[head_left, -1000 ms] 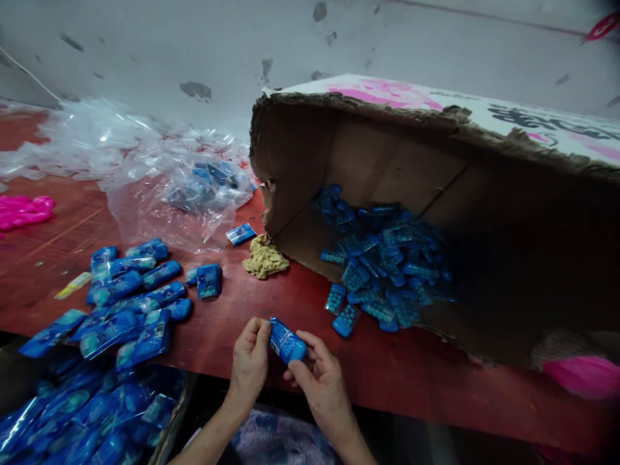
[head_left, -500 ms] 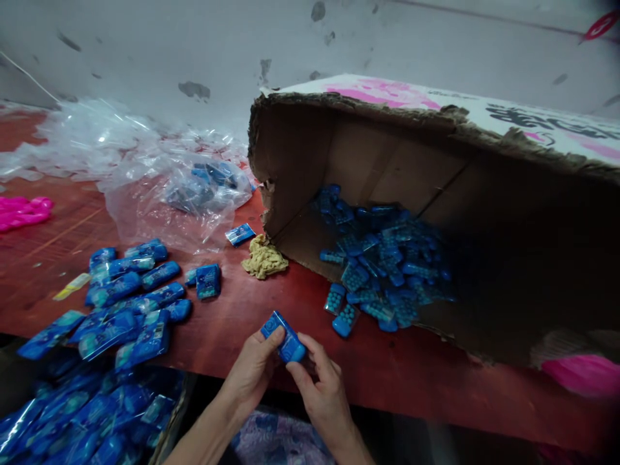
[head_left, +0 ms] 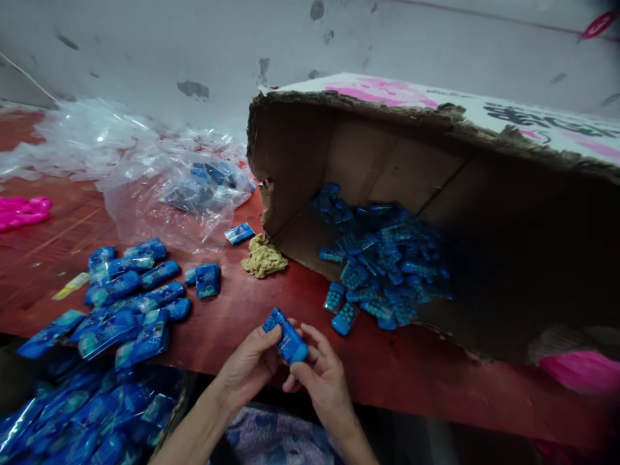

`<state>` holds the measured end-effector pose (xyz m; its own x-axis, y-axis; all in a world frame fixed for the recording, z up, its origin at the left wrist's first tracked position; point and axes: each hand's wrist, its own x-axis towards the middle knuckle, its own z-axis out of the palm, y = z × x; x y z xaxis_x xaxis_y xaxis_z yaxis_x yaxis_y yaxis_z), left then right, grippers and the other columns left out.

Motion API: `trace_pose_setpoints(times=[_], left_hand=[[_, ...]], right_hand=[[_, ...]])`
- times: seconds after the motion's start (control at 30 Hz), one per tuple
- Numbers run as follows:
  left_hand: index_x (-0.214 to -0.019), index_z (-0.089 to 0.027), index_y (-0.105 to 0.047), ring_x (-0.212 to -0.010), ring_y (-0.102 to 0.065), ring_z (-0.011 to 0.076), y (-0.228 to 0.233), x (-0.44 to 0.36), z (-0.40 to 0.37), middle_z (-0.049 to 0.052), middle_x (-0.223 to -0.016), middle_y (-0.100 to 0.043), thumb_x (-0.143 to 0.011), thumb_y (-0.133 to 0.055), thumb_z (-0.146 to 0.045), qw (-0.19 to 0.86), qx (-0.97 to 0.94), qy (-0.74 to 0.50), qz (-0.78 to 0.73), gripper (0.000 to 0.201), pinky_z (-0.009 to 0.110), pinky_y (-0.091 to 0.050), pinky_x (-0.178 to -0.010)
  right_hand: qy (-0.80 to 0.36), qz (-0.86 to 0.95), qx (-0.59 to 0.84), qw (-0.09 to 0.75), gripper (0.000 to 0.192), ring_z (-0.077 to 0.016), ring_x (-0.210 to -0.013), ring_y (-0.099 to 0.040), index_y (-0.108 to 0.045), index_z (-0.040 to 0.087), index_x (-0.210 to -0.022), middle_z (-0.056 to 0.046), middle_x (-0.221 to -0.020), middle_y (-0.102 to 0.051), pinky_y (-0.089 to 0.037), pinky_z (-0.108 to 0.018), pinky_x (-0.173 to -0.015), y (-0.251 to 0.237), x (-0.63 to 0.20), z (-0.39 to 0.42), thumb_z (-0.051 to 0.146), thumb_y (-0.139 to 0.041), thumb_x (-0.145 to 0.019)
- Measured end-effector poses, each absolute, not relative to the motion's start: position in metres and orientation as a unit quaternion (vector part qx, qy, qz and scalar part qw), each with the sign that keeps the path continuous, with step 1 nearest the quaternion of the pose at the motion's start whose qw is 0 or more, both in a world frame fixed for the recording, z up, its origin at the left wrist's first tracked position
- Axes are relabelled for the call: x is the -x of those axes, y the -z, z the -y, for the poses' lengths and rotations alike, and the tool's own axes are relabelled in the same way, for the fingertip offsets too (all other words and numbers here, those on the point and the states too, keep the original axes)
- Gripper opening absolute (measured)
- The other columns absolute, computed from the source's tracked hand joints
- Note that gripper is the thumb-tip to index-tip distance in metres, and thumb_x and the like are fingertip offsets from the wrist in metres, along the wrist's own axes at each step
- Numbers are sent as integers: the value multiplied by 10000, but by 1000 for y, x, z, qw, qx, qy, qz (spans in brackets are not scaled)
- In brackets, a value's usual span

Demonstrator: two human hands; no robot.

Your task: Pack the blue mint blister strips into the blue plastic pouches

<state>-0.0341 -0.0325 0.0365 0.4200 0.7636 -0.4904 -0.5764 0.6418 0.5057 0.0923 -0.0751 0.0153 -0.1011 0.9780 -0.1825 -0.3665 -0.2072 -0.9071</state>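
Note:
Both hands hold a small blue candy pack (head_left: 287, 341) above the front edge of the red table. My left hand (head_left: 252, 361) pinches its upper left end, thumb on the printed face. At the lower right end, my right hand (head_left: 323, 381) has its thumb against the rounded blue end, with its other fingers partly raised behind. To the right, a cardboard box (head_left: 290, 155) on its side holds a heap of clear blue-capped packs (head_left: 387, 258) with small blue balls inside. Several blue-wrapped packs (head_left: 119, 290) lie in a pile on the left.
A bin of blue packs (head_left: 87, 413) stands below the table edge at lower left. Clear plastic bags (head_left: 145, 200) spread over the back left of the red table (head_left: 232, 310). Near the box lie a crumpled yellowish cloth (head_left: 264, 257) and a flat blue wrapper (head_left: 239, 233).
My right hand's fingers have spread and shifted around the pack's lower end. The pack has turned slightly, showing more of its printed face. The piles look unchanged.

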Motion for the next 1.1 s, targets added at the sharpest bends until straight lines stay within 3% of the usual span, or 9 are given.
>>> trace_pose_setpoints(times=[0.2,0.43,0.57,0.7,0.87,1.1], left_hand=[[-897,-145,-657,-657,-613,153,-44,34,31,54,-744,-685,-708,-637,-217,830,-131,-403,-364,203,258,-465,-617],[-799,-155,-673,-509,-552,108,-42,34,36,42,-721,-687,-639,-697,-288,838,-129,-408,-338,210,225,-418,-484],[-797,-146,-677,-591,-588,136,-40,33,37,47,-730,-689,-650,-690,-279,839,-132,-410,-333,199,231,-435,-528],[-780,-129,-676,-575,-589,148,-40,32,37,52,-674,-676,-668,-671,-301,849,-139,-392,-326,205,246,-442,-527],[-642,-120,-639,-453,-514,96,-37,27,44,23,-557,-625,-657,-679,-309,838,-129,-396,-352,193,206,-386,-444],[-669,-145,-604,-483,-528,101,-40,20,53,1,-560,-603,-656,-683,-297,818,-131,-410,-382,172,223,-417,-488]], right_hand=[[-641,369,427,519,570,-57,-451,-566,-387,300,-1260,30,-794,-658,-489,-188,-474,-12,-93,76,160,-596,-748],[-690,334,405,498,638,-65,-421,-579,-442,266,-1244,38,-706,-667,-485,-176,-431,-19,-96,73,111,-636,-656],[-706,311,411,486,701,-70,-400,-582,-423,251,-1263,43,-682,-663,-481,-174,-418,-22,-97,72,93,-653,-620],[-719,315,396,476,707,-73,-408,-596,-444,258,-1251,39,-708,-671,-482,-172,-425,-24,-99,70,73,-659,-604],[-724,320,381,478,670,-78,-415,-603,-506,268,-1201,54,-645,-668,-503,-183,-456,-22,-102,71,48,-665,-589],[-720,331,376,480,610,-82,-433,-610,-581,267,-1121,60,-614,-664,-505,-177,-471,-19,-105,72,25,-674,-568]])
